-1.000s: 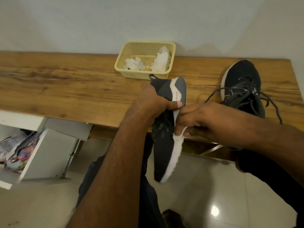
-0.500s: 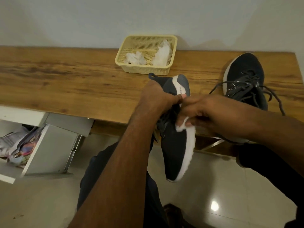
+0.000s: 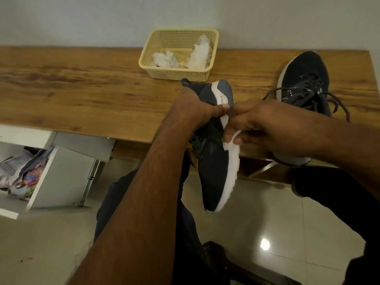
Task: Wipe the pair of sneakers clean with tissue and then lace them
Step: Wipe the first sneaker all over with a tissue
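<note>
My left hand (image 3: 196, 108) grips a dark sneaker (image 3: 216, 173) with a white sole around its heel and collar, holding it off the table's front edge with the toe pointing down toward me. My right hand (image 3: 265, 124) pinches a small white tissue (image 3: 231, 141) and presses it against the white sole at mid-length. The second dark sneaker (image 3: 304, 79) lies on the wooden table (image 3: 82, 89) at the right, toe away from me, its dark laces loose and spread out.
A yellow perforated basket (image 3: 178, 74) with crumpled tissues stands at the table's back by the wall. Under the table at left, an open white drawer (image 3: 37, 182) holds papers. Glossy tiled floor lies below; my legs are under the sneaker.
The sneaker has swung so its toe points more to the right. My right hand with the tissue has slid along the white sole toward the heel.
</note>
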